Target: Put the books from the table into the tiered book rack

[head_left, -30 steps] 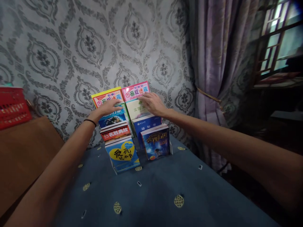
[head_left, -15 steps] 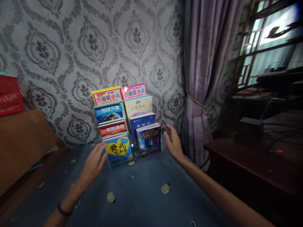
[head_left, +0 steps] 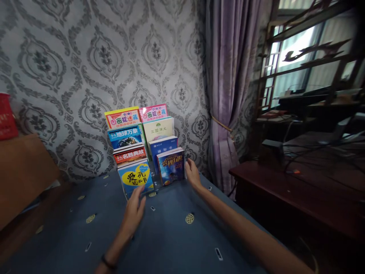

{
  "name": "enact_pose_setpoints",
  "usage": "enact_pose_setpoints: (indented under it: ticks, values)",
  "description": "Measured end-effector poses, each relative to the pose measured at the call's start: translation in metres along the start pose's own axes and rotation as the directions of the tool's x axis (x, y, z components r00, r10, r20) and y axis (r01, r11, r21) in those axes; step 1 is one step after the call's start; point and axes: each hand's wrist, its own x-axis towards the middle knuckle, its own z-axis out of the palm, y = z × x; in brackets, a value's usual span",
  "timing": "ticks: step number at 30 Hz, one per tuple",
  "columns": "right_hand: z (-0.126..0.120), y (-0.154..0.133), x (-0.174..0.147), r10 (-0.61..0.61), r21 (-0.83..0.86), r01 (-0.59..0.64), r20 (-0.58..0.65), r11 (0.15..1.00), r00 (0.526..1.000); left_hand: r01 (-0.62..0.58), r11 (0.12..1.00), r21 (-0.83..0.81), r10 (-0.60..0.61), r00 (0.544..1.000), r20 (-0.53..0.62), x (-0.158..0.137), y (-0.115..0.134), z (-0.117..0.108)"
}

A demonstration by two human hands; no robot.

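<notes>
Two columns of books stand stepped, one behind another, in a clear rack [head_left: 155,183]. My left hand [head_left: 133,213], fingers apart and holding nothing, is in front of the blue book with a yellow heart [head_left: 134,176] at the lower left. Fingertips overlap that book's lower edge; I cannot tell whether they touch. Beside the dark blue book [head_left: 172,169] at the lower right is my right hand [head_left: 194,175], fingers stretched out. Behind the front books rise a red book [head_left: 129,155], an earth-picture book [head_left: 125,137], a blue book [head_left: 163,145], a cream book [head_left: 158,128] and two pink-lettered books.
The table has a blue cloth [head_left: 159,243] with pineapple prints. Patterned wallpaper [head_left: 85,76] is behind the rack. On the left a cardboard box [head_left: 25,171] carries a red basket [head_left: 7,118]. A purple curtain [head_left: 228,95] and a dark red desk [head_left: 285,190] with cables stand right.
My left hand has moved from the rack's left side to the front of the heart book, lower and further right. My right hand stays by the rack's right side. The view has turned rightward.
</notes>
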Motion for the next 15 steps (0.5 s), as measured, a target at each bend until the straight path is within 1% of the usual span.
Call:
enact_pose_setpoints:
  ticks: [1,3,4,6,8,10,12,15]
  values:
    - [0.000,-0.007,0.008,-0.027,0.000,0.027,0.005,1.000,1.000,0.019,0.996,-0.083,-0.017,1.000,0.027,0.012,0.006,0.010]
    - [-0.001,-0.021,0.025,-0.095,-0.002,0.095,0.024,0.995,0.995,0.059,0.969,-0.240,-0.054,0.998,0.029,0.037,0.015,0.032]
    - [-0.001,-0.028,0.034,-0.152,-0.013,0.152,0.042,0.988,0.988,0.069,0.954,-0.291,-0.063,0.998,0.029,0.049,0.018,0.043]
    - [0.000,-0.040,0.048,-0.226,-0.036,0.230,0.085,0.973,0.970,0.079,0.944,-0.320,-0.084,0.996,0.000,0.067,0.022,0.062]
    - [0.001,-0.050,0.058,-0.272,-0.058,0.281,0.128,0.958,0.954,0.086,0.959,-0.268,-0.100,0.994,-0.038,0.080,0.024,0.075]
    - [0.002,-0.060,0.065,-0.319,-0.065,0.332,0.163,0.941,0.934,0.044,0.985,-0.164,-0.056,0.996,-0.071,0.089,0.028,0.083]
    - [0.004,-0.070,0.068,-0.375,-0.051,0.390,0.182,0.920,0.909,-0.064,0.997,-0.050,0.058,0.993,-0.099,0.097,0.035,0.084]
    - [0.007,-0.084,0.071,-0.425,-0.031,0.438,0.188,0.899,0.886,-0.224,0.971,0.088,0.235,0.962,-0.140,0.115,0.054,0.077]
